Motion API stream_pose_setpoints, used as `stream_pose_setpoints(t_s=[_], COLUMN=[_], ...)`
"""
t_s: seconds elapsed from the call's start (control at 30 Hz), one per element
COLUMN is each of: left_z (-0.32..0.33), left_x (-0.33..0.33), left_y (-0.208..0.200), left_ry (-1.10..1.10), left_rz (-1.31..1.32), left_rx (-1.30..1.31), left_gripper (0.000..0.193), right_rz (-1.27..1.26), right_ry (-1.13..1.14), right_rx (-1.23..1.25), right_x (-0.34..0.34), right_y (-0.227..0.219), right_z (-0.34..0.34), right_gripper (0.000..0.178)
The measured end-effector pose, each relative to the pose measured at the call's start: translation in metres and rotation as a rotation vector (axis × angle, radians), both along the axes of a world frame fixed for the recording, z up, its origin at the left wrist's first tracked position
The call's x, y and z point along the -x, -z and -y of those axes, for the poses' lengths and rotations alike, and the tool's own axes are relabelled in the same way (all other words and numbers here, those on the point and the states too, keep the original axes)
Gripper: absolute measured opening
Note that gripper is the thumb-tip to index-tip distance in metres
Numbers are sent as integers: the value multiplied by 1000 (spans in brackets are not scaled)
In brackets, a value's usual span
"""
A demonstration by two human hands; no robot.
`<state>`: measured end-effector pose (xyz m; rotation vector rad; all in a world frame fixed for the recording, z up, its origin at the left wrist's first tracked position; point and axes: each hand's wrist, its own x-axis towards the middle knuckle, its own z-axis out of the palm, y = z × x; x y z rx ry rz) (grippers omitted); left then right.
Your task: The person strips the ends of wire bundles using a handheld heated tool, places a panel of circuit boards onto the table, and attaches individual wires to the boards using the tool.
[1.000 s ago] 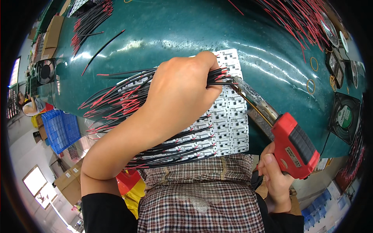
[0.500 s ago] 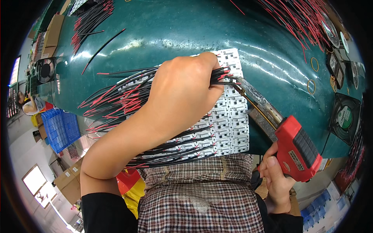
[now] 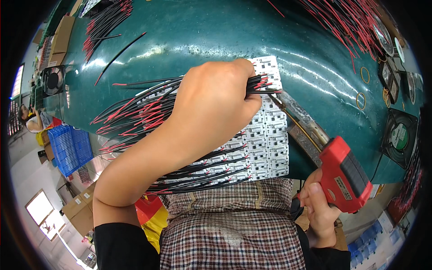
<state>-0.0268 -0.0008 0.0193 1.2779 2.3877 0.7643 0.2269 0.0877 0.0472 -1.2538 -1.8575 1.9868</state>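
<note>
My left hand [image 3: 218, 96] is closed round a bunch of black wires [image 3: 257, 85] with red ends, held over a white panel of small circuit boards [image 3: 274, 155]. One wire of the bunch sticks out furthest right. In my right hand [image 3: 320, 202] is a red and black soldering gun [image 3: 344, 175], gripped by its handle. Its long metal barrel points up and left, the tip by the panel's right side, close to the wire ends. A thin guide tube runs along the barrel. Many wires [image 3: 148, 114] lie across the panel's left part, some joined to the boards.
The panel lies at the near edge of a green table [image 3: 202, 31]. Wire bundles lie at the far left [image 3: 108, 24] and far right [image 3: 342, 22]. Rubber bands [image 3: 361, 101] and a black fan [image 3: 399, 137] are on the right. A blue crate [image 3: 69, 148] stands left, near another person [image 3: 33, 120].
My left hand has shifted slightly right with the wires. The soldering gun has dipped slightly, its tip still close to the wire ends.
</note>
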Motion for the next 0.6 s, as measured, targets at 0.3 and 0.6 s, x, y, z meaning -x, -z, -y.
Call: stream_pose_setpoints(t_s=[0.3,0.6], left_z=[5,15], left_x=[3,7], left_y=[-3,-5], left_ry=[41,-36], left_rz=[-14,-11], left_rx=[37,3], left_gripper=[18,21], right_rz=[-25,-13], right_ry=[122,124], right_rx=[32,15], right_x=[4,4], right_y=[-2,-5], right_z=[4,1], right_gripper=[25,28])
